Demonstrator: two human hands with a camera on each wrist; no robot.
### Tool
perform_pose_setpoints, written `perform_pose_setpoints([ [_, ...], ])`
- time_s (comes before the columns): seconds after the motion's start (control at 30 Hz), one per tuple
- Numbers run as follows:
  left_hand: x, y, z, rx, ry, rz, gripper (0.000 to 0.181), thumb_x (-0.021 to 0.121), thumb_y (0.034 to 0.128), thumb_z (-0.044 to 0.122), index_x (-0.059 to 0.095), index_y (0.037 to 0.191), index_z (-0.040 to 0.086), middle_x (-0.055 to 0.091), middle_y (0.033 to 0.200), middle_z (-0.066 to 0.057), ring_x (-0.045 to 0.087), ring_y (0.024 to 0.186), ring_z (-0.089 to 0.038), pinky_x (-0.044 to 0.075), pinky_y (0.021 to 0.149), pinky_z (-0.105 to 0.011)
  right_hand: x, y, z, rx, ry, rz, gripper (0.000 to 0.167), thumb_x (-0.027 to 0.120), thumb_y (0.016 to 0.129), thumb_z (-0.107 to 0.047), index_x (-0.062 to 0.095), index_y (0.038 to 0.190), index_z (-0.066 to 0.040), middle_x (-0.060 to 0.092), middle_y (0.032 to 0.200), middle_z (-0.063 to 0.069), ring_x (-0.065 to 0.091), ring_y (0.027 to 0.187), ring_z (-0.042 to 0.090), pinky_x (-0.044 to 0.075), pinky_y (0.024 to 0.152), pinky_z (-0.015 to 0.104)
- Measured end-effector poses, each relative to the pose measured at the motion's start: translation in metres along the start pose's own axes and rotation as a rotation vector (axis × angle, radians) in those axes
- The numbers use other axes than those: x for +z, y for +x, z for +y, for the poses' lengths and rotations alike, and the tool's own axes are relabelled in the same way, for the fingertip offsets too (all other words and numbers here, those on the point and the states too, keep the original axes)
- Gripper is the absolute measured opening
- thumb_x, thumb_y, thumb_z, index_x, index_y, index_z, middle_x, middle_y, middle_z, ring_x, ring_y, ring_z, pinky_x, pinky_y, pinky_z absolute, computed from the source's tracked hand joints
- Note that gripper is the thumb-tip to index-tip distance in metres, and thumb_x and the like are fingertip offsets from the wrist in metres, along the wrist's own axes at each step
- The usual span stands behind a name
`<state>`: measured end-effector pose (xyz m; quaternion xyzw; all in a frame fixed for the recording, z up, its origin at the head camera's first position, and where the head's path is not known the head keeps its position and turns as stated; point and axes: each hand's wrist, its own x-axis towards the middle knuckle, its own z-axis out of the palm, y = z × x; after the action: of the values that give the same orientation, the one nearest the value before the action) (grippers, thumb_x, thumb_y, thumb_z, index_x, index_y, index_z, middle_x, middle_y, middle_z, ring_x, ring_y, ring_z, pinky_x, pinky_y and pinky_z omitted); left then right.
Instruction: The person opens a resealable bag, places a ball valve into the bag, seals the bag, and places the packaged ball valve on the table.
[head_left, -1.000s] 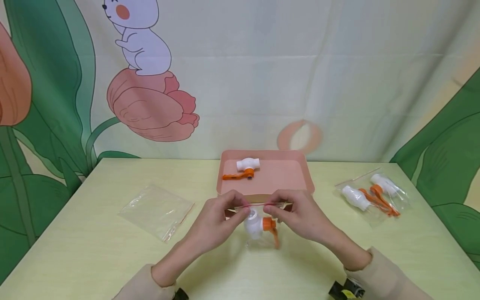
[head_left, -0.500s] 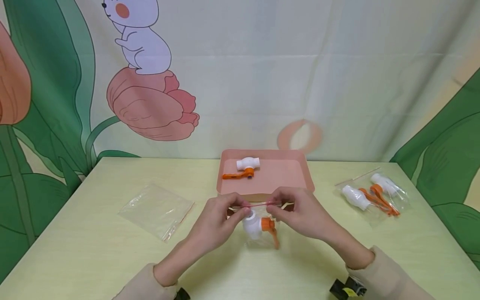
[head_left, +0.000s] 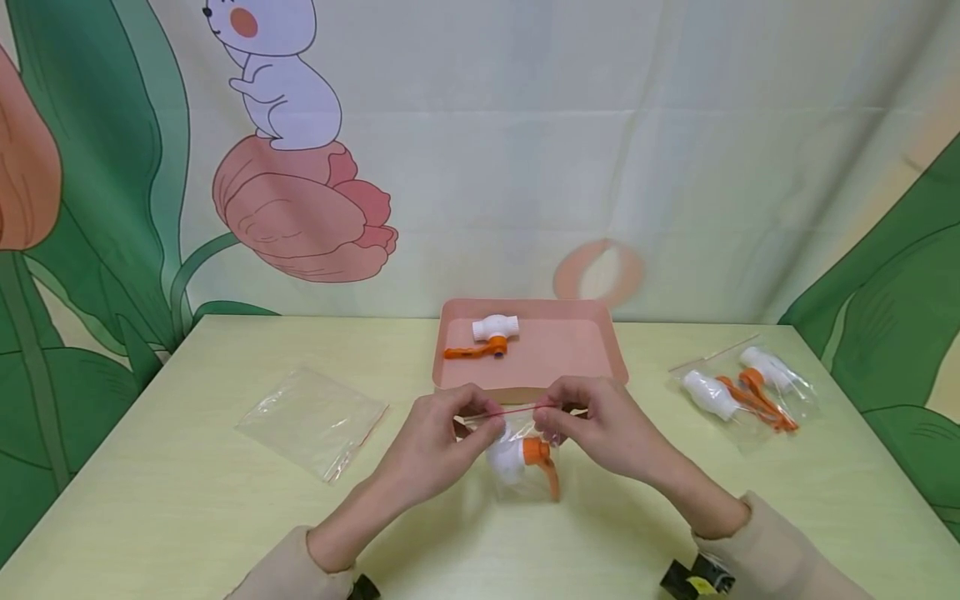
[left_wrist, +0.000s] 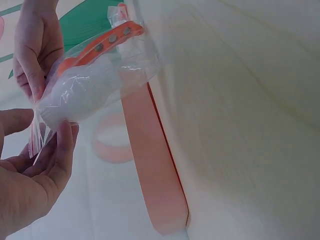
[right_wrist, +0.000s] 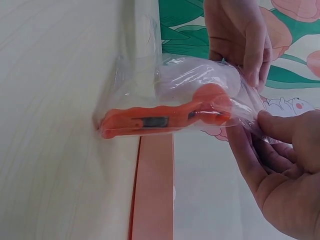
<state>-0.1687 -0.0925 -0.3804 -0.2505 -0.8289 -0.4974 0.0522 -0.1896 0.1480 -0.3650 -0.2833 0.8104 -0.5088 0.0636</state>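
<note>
A clear zip bag [right_wrist: 132,90] with a red seal line hangs between my two hands in front of the tray. Inside it is a white plastic ball valve [head_left: 507,462] with an orange lever handle [head_left: 537,452]. My left hand [head_left: 431,442] pinches the bag's top edge on the left between thumb and fingers. At the right end of the same edge, my right hand [head_left: 600,429] pinches the bag too. In the left wrist view the valve body [left_wrist: 82,92] lies close to the left fingertips, behind the film.
Behind the hands stands a pink tray [head_left: 570,346] holding an unwrapped ball valve [head_left: 495,329] with an orange handle. A flat clear bag [head_left: 311,425] lies on the table at left. On the right are bagged valves [head_left: 708,394]. A printed curtain [head_left: 480,167] hangs behind the table.
The right hand has shifted slightly along the seal, and the bag's top edge looks more stretched. The bagged valve has sunk a little. Other items have stayed put.
</note>
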Motion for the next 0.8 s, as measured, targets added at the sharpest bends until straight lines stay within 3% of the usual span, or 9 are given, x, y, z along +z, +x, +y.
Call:
perform_pose_setpoints([
  [0.23,-0.0001,0.0001,-0.0011,0.023,0.012,-0.014,0.004,0.071,0.0979,0.008,0.069,0.095,0.005,0.07,0.092,0.002,0.067,0.085,-0.013,0.059,0.07,-0.029,-0.0018,0.0005,0.0019,0.028,0.035,-0.02,0.005,0.07,0.099,-0.008,0.069,0.096,-0.004,0.071,0.086,0.008,0.07,0.076,0.025,0.061,0.072,0.038],
  [0.63,0.0008,-0.0013,-0.0003,-0.031,0.008,0.009,0.003,0.07,0.0973,0.007,0.069,0.094,0.007,0.07,0.09,0.003,0.066,0.083,-0.013,0.057,0.072,-0.03,-0.0039,-0.0009,0.0013,0.048,0.107,-0.04,0.006,0.065,0.101,-0.005,0.067,0.098,0.0,0.069,0.094,0.015,0.072,0.082,0.028,0.062,0.076,0.039],
  [0.8,0.0011,-0.0009,-0.0004,-0.026,0.005,0.005,0.004,0.072,0.0973,0.011,0.07,0.095,0.008,0.07,0.09,0.004,0.068,0.084,-0.013,0.058,0.07,-0.03,-0.002,-0.0012,0.0015,0.05,0.133,-0.025,0.006,0.063,0.101,-0.002,0.066,0.098,0.002,0.069,0.094,0.02,0.073,0.082,0.03,0.062,0.075,0.041],
])
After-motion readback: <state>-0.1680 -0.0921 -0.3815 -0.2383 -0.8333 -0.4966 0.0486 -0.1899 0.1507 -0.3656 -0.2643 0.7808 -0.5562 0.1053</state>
